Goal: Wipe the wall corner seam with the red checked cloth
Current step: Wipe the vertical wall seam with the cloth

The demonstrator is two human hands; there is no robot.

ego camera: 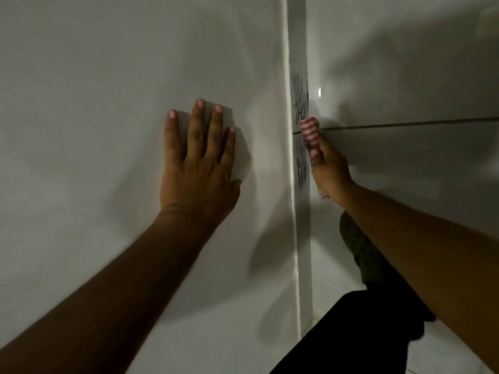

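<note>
The wall corner seam (297, 49) runs top to bottom right of centre, a narrow grey strip between two glossy pale walls. Black scribble marks (300, 98) cover the strip at mid height and continue below the cloth. My right hand (330, 174) is shut on the red checked cloth (310, 130), which is wrapped over a fingertip and pressed against the strip where a dark grout line (405, 125) meets it. My left hand (201, 160) lies flat on the left wall, fingers spread, holding nothing.
A foot in a dark green perforated shoe (359, 249) and a black trouser leg (351, 333) stand on the pale floor by the base of the corner, under my right forearm. The left wall (108, 76) is smooth and bare.
</note>
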